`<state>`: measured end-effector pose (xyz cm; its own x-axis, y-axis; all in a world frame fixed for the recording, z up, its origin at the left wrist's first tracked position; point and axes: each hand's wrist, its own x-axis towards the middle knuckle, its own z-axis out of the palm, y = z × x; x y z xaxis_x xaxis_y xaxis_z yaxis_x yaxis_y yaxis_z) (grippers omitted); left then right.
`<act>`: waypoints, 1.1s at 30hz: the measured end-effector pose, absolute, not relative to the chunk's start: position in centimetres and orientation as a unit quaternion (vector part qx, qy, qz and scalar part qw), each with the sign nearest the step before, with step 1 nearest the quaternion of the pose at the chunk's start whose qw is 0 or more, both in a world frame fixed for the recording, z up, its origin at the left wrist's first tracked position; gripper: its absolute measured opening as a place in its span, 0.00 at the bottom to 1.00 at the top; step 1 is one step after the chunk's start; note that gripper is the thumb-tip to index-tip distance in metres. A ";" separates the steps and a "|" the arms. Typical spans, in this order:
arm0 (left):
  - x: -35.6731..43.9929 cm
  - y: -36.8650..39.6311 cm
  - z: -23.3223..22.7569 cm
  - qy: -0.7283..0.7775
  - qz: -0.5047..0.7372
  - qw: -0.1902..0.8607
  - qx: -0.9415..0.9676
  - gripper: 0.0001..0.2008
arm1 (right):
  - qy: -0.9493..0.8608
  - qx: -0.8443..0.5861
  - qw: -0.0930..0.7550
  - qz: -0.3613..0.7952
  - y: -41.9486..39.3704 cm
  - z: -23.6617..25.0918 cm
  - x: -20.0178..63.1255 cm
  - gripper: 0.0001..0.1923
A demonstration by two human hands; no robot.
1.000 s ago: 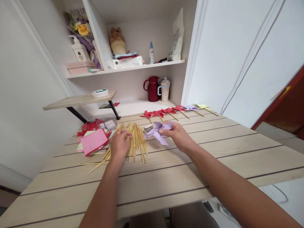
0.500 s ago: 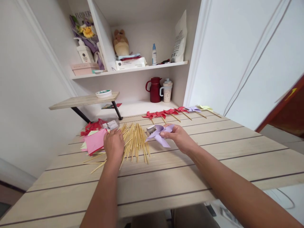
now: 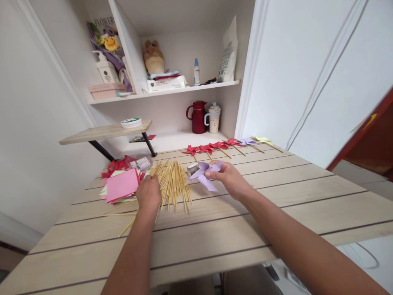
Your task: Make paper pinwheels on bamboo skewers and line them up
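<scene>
A heap of wooden sticks (image 3: 173,184) is spread on the table (image 3: 233,229), directly under and just beyond the left hand (image 3: 149,196), which is laid on its near-left edge. A stack of paper sheets (image 3: 121,185) is seen just left of that hand. A paper pinwheel (image 3: 205,174) is gripped by the right hand (image 3: 229,178), just right of the sticks. A small roll of tape (image 3: 193,168) is set just behind the pinwheel, left of the right hand. A row of finished pinwheels (image 3: 227,145) is lined up beyond the right hand, along the table's far edge. Behind them, a jug (image 3: 198,117) and a mug (image 3: 213,116) are placed side by side in the alcove.
</scene>
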<state>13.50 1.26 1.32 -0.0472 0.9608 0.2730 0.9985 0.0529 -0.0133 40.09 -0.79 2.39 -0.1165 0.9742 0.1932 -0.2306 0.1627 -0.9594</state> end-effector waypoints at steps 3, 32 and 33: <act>13.6 1.5 1.2 -0.728 -0.084 0.090 -0.674 0.12 | -0.522 -0.358 0.558 0.537 -0.8 2.3 40.2 0.16; 14.3 1.0 1.6 -0.745 -0.153 0.145 -0.633 0.16 | -0.516 -0.371 0.542 0.550 -1.0 2.6 40.1 0.16; 14.3 0.9 1.6 -0.736 -0.174 0.158 -0.634 0.15 | -0.517 -0.370 0.541 0.551 -1.0 2.5 40.1 0.16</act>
<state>14.35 0.92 1.58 -0.1451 0.8790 0.4543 0.9894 0.1345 0.0557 40.07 -0.98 2.54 -0.1411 0.9783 0.1518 -0.2138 0.1196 -0.9695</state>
